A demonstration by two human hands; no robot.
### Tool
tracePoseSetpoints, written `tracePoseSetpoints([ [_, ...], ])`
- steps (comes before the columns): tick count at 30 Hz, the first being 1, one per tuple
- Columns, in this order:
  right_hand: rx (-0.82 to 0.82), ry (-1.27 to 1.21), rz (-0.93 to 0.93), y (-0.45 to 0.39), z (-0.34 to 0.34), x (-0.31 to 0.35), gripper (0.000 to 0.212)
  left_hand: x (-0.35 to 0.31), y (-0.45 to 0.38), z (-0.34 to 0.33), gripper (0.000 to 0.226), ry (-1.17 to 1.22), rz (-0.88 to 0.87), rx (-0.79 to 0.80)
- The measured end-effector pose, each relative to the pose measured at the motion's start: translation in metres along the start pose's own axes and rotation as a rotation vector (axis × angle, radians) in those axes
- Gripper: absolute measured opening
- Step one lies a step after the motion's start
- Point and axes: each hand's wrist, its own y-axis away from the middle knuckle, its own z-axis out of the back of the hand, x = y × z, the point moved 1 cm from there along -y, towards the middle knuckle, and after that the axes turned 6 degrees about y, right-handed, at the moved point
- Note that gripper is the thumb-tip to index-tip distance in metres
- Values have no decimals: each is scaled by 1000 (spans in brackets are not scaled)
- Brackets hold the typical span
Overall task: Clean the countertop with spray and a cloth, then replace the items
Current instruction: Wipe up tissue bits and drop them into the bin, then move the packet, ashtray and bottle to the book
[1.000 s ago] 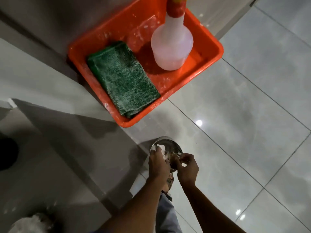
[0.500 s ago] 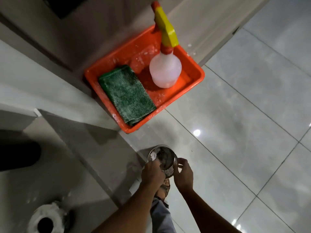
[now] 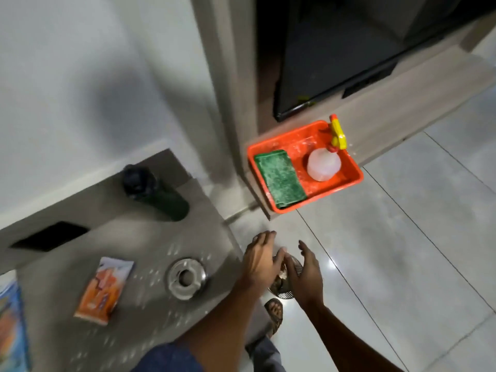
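Glossy grey tiled floor (image 3: 402, 251) with light glare; pale wall (image 3: 80, 76); dark appliance (image 3: 335, 49) in wood-toned cabinet (image 3: 402, 103)

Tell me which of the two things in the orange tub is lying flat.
The green cloth lies flat, folded, in the orange tub; the spray bottle beside it stands upright.

Glossy orange plastic tray (image 3: 354, 167) w/ rough green terry cloth (image 3: 280, 177); perforated shiny metal strainer (image 3: 295, 269); matt grey stone bench (image 3: 134, 251); glossy floor tiles (image 3: 402, 237).
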Motion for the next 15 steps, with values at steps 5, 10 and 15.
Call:
tracePoseSetpoints([
  [5, 17, 37, 177, 20, -7, 77, 67, 30, 38, 61, 68, 17, 34, -159],
  [10, 146, 122, 392, 47, -33, 148, 75, 83, 71, 117, 68, 72, 121, -276],
  [15, 289, 277, 615, 82, -72, 194, 84, 161, 115, 160, 84, 29, 221, -436],
])
